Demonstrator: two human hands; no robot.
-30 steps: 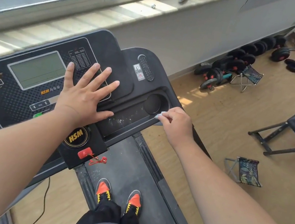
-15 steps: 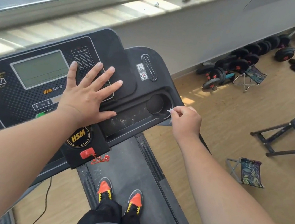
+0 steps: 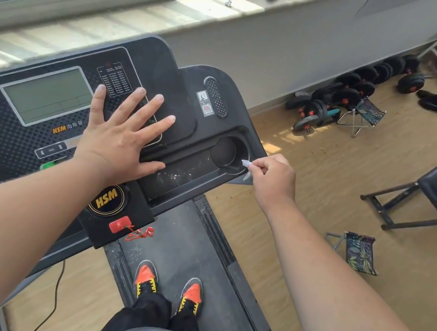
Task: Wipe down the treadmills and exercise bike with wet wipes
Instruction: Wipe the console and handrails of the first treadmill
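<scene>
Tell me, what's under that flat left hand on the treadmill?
The left hand lies spread on the treadmill console, beside the screen. It covers the lower part of a printed chart and some buttons; what those buttons say cannot be seen.

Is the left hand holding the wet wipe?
No, the left hand lies flat and open on the treadmill console, while the right hand pinches the small white wipe.
</scene>
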